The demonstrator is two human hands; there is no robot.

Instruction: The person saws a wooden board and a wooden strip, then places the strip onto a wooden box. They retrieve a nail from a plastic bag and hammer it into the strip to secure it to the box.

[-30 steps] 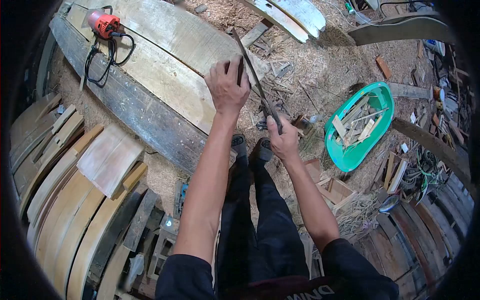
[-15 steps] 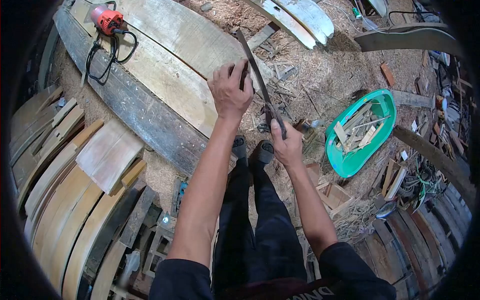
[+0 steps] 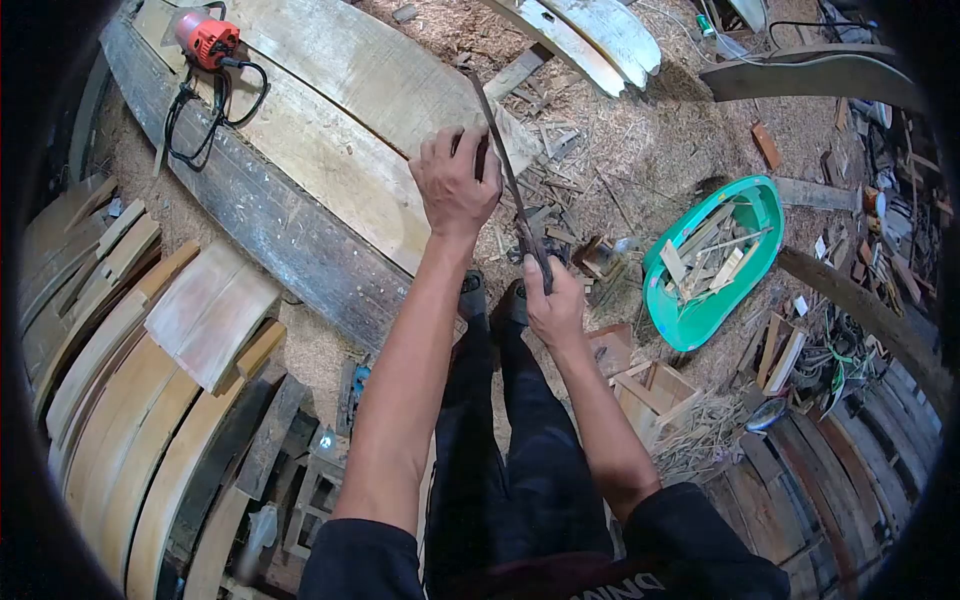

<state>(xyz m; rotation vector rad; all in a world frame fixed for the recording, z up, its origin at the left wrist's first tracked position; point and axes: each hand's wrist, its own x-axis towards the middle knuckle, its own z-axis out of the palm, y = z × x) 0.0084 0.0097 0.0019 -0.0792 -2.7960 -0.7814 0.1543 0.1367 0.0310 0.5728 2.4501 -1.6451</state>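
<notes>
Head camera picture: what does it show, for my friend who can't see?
Seen from above, a person's right hand grips the lower end of a long dark blade while the left hand holds a small dark piece next to it. Below lie sawdust, big wooden planks, a red power tool and a green tub of wood scraps.

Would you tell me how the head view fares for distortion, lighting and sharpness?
Head view: heavy fisheye bend with a black ring round the frame; soft, even light with faint shadows and no glare; the left hand, its dark piece, the right hand and the blade are sharp; the clutter at the far right edge is dim.
</notes>
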